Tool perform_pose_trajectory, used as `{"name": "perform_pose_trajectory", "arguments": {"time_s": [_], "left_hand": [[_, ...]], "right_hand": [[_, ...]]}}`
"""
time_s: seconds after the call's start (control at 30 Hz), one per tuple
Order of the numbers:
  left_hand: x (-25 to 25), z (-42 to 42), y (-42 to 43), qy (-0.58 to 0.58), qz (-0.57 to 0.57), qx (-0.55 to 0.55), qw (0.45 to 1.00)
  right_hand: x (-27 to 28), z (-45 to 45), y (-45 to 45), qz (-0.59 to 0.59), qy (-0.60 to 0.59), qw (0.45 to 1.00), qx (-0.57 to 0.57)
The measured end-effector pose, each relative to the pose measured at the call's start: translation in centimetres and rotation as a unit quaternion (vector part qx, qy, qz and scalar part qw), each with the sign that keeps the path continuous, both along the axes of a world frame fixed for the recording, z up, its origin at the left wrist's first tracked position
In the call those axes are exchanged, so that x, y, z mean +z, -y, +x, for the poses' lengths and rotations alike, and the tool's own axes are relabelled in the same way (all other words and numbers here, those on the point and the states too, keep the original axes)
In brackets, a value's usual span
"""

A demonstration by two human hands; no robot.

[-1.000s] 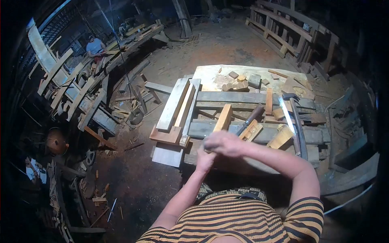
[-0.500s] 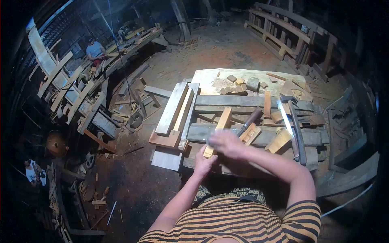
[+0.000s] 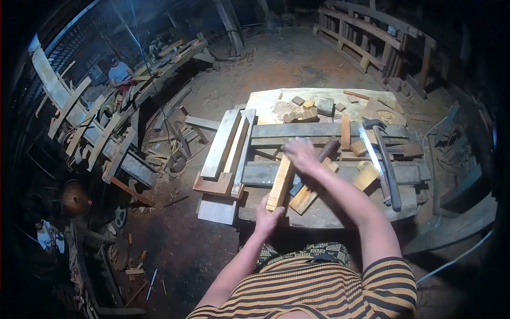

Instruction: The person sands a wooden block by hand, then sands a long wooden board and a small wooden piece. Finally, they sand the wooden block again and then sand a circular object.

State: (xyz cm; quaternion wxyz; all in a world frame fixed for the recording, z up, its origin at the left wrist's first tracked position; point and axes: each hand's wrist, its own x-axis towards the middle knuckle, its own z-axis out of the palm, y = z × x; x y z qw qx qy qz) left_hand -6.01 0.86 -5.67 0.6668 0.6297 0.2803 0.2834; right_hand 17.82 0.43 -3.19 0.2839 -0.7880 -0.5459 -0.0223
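My left hand (image 3: 267, 217) is closed around the near end of a squared wooden block (image 3: 279, 186), which slants away from me on the workbench (image 3: 329, 215). At the block's far end my right hand (image 3: 302, 155) is bent over the wood. Something greyish seems to be under its fingers, but I cannot make it out. Just right of the block lies a chisel-like tool with a dark handle (image 3: 328, 150), partly covered by my right forearm. A short wood piece (image 3: 309, 195) rests beside it.
To the right lie a claw hammer (image 3: 383, 151) and a long shiny blade (image 3: 370, 144). Boards (image 3: 220, 143) are stacked at the bench's left. Small offcuts (image 3: 325, 107) sit at the back. A seated person (image 3: 120, 72) is far left among timber.
My right hand has slid away from me along the block, from near its close end to its far end. The left hand keeps its hold. The whole view has shifted slightly.
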Motion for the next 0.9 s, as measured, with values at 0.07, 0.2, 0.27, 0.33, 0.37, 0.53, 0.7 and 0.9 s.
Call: {"name": "perform_pose_trajectory", "arguments": {"time_s": [0.07, 0.2, 0.27, 0.33, 0.37, 0.53, 0.7, 0.9], "left_hand": [[-0.2, 0.0, -0.2, 0.002, 0.001, 0.000, 1.000], [-1.7, 0.3, -1.2, 0.024, 0.109, 0.015, 0.994], [-2.6, 0.3, -1.3, 0.052, 0.237, 0.046, 0.969], [1.1, 0.2, -0.5, 0.013, -0.107, 0.042, 0.993], [1.6, 0.0, -1.0, 0.049, -0.201, 0.026, 0.978], [-0.5, -1.5, -2.8, 0.176, -0.416, 0.036, 0.891], [3.8, 0.0, -0.9, 0.213, -0.549, 0.134, 0.797], [1.0, -1.5, -2.8, 0.248, -0.630, 0.030, 0.735]], "right_hand": [[1.9, -3.7, 1.6, -0.009, 0.036, 0.988, 0.151], [1.4, -8.2, 6.3, -0.006, 0.001, 0.936, 0.351], [0.7, -6.3, 5.9, 0.002, 0.042, 0.943, 0.330], [2.4, -3.1, 4.4, -0.018, 0.030, 0.963, 0.266], [2.8, -1.6, 4.1, -0.015, -0.018, 0.984, 0.174], [2.3, -3.4, 3.9, 0.157, -0.044, 0.977, 0.137], [2.0, -12.4, 5.5, 0.175, 0.000, 0.929, 0.325], [-1.4, -6.8, -0.7, 0.096, -0.002, 0.968, 0.232]]}}
